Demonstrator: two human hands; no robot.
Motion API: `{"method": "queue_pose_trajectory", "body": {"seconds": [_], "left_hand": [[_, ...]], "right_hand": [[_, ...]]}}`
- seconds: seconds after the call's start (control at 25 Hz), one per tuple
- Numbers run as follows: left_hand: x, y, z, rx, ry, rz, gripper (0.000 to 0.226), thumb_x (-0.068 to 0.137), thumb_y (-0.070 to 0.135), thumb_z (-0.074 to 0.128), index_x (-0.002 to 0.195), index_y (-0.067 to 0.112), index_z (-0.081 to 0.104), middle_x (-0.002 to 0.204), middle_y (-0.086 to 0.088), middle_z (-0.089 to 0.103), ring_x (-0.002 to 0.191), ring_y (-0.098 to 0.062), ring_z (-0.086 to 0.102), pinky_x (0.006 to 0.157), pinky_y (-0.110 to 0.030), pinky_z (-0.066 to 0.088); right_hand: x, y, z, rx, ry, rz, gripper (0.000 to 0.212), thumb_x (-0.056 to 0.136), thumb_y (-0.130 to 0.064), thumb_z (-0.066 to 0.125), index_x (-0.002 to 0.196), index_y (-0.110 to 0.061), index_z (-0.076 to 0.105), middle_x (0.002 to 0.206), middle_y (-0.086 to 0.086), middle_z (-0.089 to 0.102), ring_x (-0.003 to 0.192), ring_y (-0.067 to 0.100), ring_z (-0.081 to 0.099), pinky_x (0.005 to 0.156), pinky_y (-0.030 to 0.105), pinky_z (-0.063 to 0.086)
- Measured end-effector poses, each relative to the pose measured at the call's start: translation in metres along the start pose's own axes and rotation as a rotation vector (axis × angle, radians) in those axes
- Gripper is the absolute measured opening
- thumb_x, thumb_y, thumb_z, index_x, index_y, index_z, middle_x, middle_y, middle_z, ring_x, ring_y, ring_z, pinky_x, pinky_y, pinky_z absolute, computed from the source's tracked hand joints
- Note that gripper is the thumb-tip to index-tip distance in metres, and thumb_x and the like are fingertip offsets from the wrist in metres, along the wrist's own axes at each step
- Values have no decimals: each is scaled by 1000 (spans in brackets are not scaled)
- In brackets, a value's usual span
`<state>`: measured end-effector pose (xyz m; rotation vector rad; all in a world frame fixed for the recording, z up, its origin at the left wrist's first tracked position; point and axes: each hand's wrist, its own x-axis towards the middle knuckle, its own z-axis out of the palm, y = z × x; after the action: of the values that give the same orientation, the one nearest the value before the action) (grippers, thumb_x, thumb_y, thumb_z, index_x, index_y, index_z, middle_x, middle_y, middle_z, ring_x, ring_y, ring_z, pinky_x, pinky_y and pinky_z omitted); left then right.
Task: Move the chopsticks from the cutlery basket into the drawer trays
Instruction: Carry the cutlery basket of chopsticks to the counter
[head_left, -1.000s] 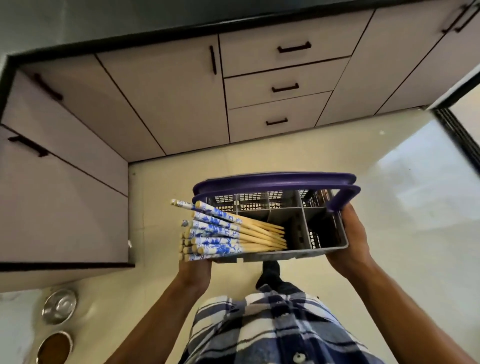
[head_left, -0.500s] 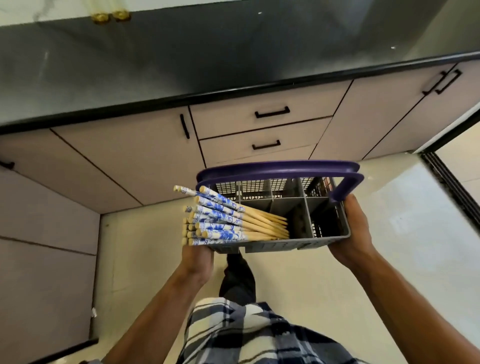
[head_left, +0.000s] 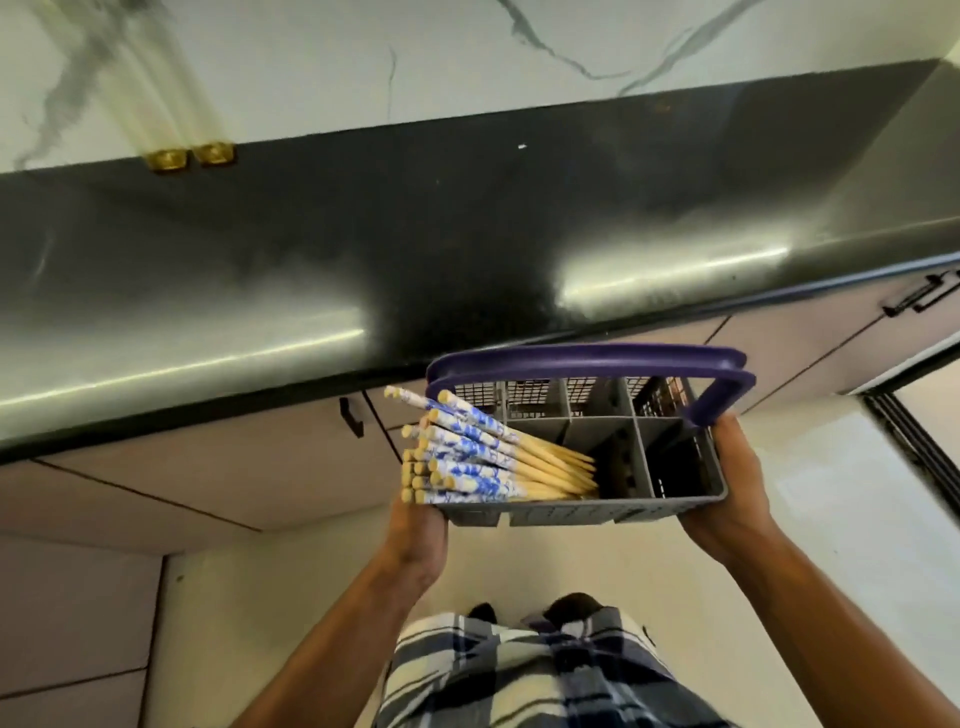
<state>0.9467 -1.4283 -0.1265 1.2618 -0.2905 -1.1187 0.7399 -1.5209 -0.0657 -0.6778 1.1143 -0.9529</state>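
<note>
Both hands, left hand (head_left: 415, 535) and right hand (head_left: 727, 499), clamped on the cutlery basket (head_left: 613, 512), have raised it toward the desk (head_left: 363, 249) at mid-frame; I note chopsticks (head_left: 478, 457) undisturbed, transfer pending.

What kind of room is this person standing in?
Most likely a home kitchen. A long dark countertop runs above pale cabinets with black handles, backed by a marble-look wall. Both hands carry a cutlery basket of chopsticks.
</note>
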Motion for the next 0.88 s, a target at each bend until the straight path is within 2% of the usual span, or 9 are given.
{"method": "queue_pose_trajectory", "body": {"seconds": [0.12, 0.2, 0.24, 0.32, 0.4, 0.48, 0.6, 0.72, 0.88], "left_hand": [[47, 26, 25, 22, 8, 31, 31, 104, 12, 27, 99, 23, 55, 96, 7, 67, 82, -5, 64, 73, -21, 56], [85, 36, 39, 37, 13, 73, 12, 98, 20, 45, 100, 21, 56, 95, 7, 69, 82, -7, 66, 69, -19, 58], [101, 43, 47, 42, 15, 94, 14, 90, 24, 49, 100, 21, 57, 94, 6, 71, 81, -6, 69, 70, -20, 58], [140, 52, 68, 20, 21, 105, 19, 91, 28, 46, 102, 19, 58, 104, -3, 69, 87, -10, 69, 80, -30, 57], [174, 61, 89, -4, 66, 89, 27, 103, 23, 30, 105, 18, 56, 113, -9, 63, 98, -19, 63, 90, -38, 51], [208, 72, 115, -30, 87, 64, 37, 104, 22, 19, 112, 15, 55, 114, -9, 62, 102, -22, 60, 88, -35, 51], [257, 84, 142, -105, 106, 6, 43, 105, 30, 18, 113, 13, 57, 110, -7, 65, 92, -15, 65, 74, -27, 59], [305, 95, 161, -169, 101, -60, 53, 104, 37, 16, 127, 5, 52, 118, -14, 62, 95, -20, 64, 78, -33, 54], [348, 103, 169, -180, 82, -33, 53, 104, 38, 13, 115, 9, 56, 113, -10, 64, 91, -17, 70, 77, -32, 58]], "right_hand": [[57, -21, 20, -10, -9, 17, 32, 103, -34, 34, 84, -18, 54, 61, -4, 69, 60, 9, 69, 72, 35, 47], [99, -36, 31, 0, -41, 17, 31, 102, -34, 37, 85, -18, 56, 63, -3, 69, 64, 11, 69, 73, 35, 48], [119, -44, 37, 8, -59, 17, 30, 102, -35, 38, 87, -18, 58, 64, -2, 69, 67, 13, 69, 73, 35, 49], [168, -61, 46, 2, -121, 31, 29, 101, -37, 40, 92, -19, 61, 71, -1, 71, 78, 18, 67, 74, 36, 49], [213, -82, 57, -40, -134, 64, 31, 100, -40, 42, 92, -19, 64, 75, 1, 73, 81, 20, 68, 76, 38, 50], [258, -101, 66, -73, -160, 107, 35, 100, -41, 42, 89, -17, 66, 77, 3, 75, 80, 20, 70, 78, 40, 50], [317, -125, 83, -112, -176, 126, 39, 101, -42, 40, 89, -16, 66, 81, 5, 76, 83, 21, 70, 82, 42, 51], [369, -140, 101, -138, -202, 159, 45, 101, -46, 37, 89, -15, 67, 77, 4, 77, 83, 21, 69, 80, 40, 52], [415, -146, 119, -132, -217, 169, 49, 101, -47, 37, 80, -18, 71, 74, 3, 76, 79, 20, 69, 78, 39, 51]]}}
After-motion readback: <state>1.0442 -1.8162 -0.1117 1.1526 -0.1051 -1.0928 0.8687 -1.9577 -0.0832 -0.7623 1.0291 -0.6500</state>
